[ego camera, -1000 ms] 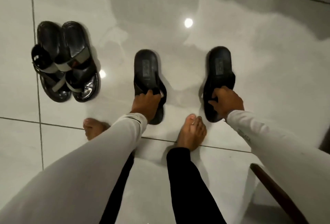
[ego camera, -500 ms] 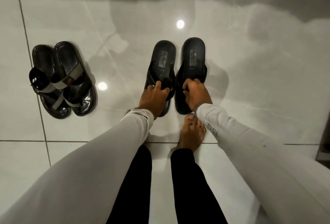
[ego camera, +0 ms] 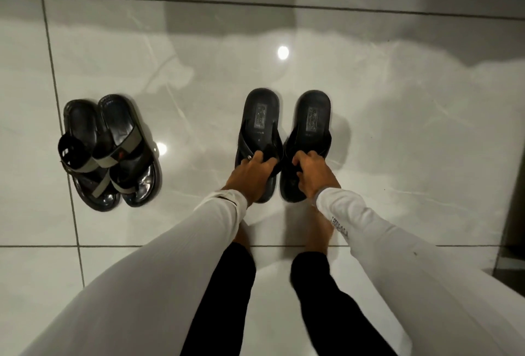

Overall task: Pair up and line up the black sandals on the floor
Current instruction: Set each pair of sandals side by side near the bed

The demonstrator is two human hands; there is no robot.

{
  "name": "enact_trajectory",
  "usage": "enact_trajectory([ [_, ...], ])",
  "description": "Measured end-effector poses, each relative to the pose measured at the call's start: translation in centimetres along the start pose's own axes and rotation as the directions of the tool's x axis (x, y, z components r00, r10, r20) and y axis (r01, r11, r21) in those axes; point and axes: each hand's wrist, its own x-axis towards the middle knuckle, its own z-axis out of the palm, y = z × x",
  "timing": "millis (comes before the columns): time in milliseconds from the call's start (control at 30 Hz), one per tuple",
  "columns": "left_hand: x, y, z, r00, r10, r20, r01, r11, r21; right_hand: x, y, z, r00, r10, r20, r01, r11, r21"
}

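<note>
1. Head view, landmark: the left flip-flop, a black sandal lying flat on the glossy white tiled floor, heel end away from the person.
2. Well to the left of the landmark: a pair of black sandals with grey straps, side by side and touching, toes toward the person. The left one of this pair has a looped strap standing up at mid-length.
3. Just below the landmark's middle: the left hand, fingers curled closed around the flip-flop's strap, toe end covered by the hand. A white sleeve runs back from the wrist.
4. Just right of the landmark: the right flip-flop, parallel to it, heels about level, a narrow gap between the two at the heel, edges nearly meeting at the straps.
5. On that sandal's strap area: the right hand, fingers closed on the strap. Its white sleeve carries small dark lettering near the cuff, not legible.
6. Below the landmark, toward the person: two bare feet on the tile, partly hidden by the forearms, and black trouser legs.
7. Above the landmark: one bright round light reflection on the tile.
</note>
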Motion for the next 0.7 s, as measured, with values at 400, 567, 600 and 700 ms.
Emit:
enact_trajectory([
  [400,7.5,8.1,-4.8,1.000,-0.016,-0.024,0.016,0.999,-0.028,3.8,5.6,-8.6,0.996,-0.002,-0.089,0.004,1.000,0.026],
  [567,12.2,13.4,-6.8,0.997,0.008,-0.082,-0.009,1.000,-0.012,5.7,10.6,-13.6,0.994,-0.020,-0.104,0.017,1.000,-0.023],
  [600,12.9,14.3,-7.0,0.995,0.013,-0.099,-0.013,1.000,-0.007,6.1,11.4,-14.4,0.995,-0.023,-0.101,0.020,0.999,-0.030],
  [700,14.5,16.5,-7.7,0.994,0.016,-0.110,-0.015,1.000,0.016,6.7,13.3,-16.2,0.995,-0.021,-0.094,0.017,0.999,-0.040],
])
